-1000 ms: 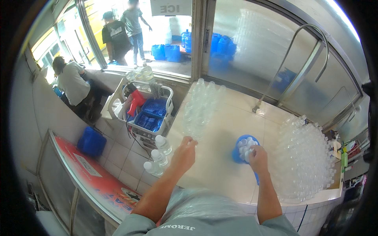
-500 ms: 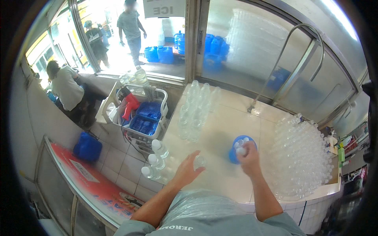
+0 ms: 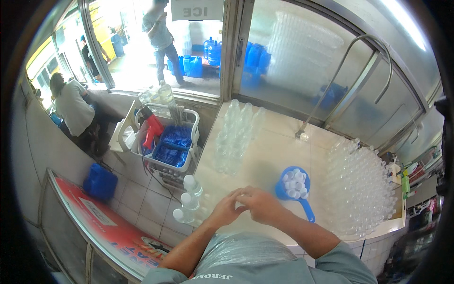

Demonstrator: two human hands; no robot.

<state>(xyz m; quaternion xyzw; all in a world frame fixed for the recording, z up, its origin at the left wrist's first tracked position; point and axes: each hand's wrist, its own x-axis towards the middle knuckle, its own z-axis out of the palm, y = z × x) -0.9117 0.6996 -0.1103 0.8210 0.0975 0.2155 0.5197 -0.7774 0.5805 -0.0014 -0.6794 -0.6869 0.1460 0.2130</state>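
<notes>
My left hand (image 3: 226,208) curls around a clear plastic bottle that stands at the counter's near side and is almost wholly hidden. Over its top, my right hand (image 3: 263,204) has its fingers closed, touching the left fingertips; the bottle cap in them is covered from sight. To the right lies a blue dipper (image 3: 308,211) holding several white caps (image 3: 294,182). Several clear bottles with white caps (image 3: 190,201) line the counter's left edge. Farther off, a group of clear open bottles (image 3: 234,137) stands upright.
A large mass of clear bottles (image 3: 362,189) covers the counter's right side. A curved metal faucet (image 3: 335,71) rises at the back. Left of the counter, a cart (image 3: 195,128) carries blue baskets and a red heat gun (image 3: 152,128). People are beyond and beside the window.
My right hand has left the dipper and come left to meet my left hand over the bottle. The dipper's caps and handle now show. Outside, a standing person has shifted.
</notes>
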